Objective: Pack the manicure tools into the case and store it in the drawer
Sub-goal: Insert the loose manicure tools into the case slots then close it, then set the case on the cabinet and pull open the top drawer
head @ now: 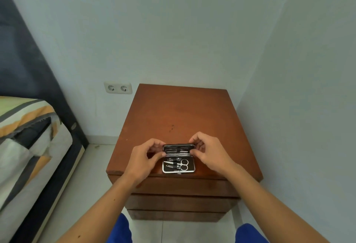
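A small black manicure case (178, 169) with a silver rim lies open near the front edge of a brown wooden nightstand (179, 115). Its near half holds scissors (184, 164), a clipper and other steel tools under a strap. The far half, the lid (178, 148), stands tilted up with thin tools strapped in it. My left hand (143, 159) pinches the lid's left end and my right hand (209, 152) pinches its right end. Below the top, the drawer fronts (181, 187) are all pushed in.
A bed with a striped cover (28, 136) stands at the left, a dark headboard behind it. A double wall socket (117, 88) sits left of the nightstand. Walls close in behind and on the right. My blue-clad knees (120, 231) are at the bottom.
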Motion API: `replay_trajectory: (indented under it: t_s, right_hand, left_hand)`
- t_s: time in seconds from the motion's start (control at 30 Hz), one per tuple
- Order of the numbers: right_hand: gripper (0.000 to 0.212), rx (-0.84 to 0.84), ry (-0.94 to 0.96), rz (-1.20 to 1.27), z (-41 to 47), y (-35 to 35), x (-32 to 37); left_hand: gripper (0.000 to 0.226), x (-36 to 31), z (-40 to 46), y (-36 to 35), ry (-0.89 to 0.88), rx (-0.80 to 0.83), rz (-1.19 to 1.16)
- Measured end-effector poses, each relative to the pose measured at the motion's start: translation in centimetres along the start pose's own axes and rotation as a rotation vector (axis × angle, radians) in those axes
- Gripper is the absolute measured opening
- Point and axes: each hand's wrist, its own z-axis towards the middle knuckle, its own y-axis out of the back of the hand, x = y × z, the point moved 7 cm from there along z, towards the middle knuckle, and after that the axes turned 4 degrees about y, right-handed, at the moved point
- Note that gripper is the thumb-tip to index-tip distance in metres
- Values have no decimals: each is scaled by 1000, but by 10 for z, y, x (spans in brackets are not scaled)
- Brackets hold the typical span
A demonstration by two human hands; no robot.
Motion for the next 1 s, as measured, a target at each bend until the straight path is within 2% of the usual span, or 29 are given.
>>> replay_trajectory:
  t_s: [0.2, 0.37, 0.5, 0.6, 0.73, 0.9, 1.0]
  right_hand:
    - [26, 12, 149, -80, -42, -13, -2]
    - [31, 26, 158, -152, -60, -18, -4]
    - [30, 6, 151, -217, -69, -24, -7]
    - [25, -47, 141, -195, -71, -28, -7]
    - [15, -74, 72, -15, -56, -23, -8]
    - [41, 59, -9, -26, -30, -28, -12]
    - [43, 103, -35, -21, -24, -29, -17]
  left_hand:
    - [32, 10, -31, -3, -37, -43, 33]
    - [41, 12, -37, -4, -101, 43, 170]
    - [43, 17, -42, -7, -83, 74, 159]
    - [42, 14, -45, -9, -56, 27, 135]
    - [38, 4, -40, -7, -33, -36, 167]
    - [49, 2, -21, -16, 32, 49, 309]
    - [48, 7, -15, -18, 69, 97, 295]
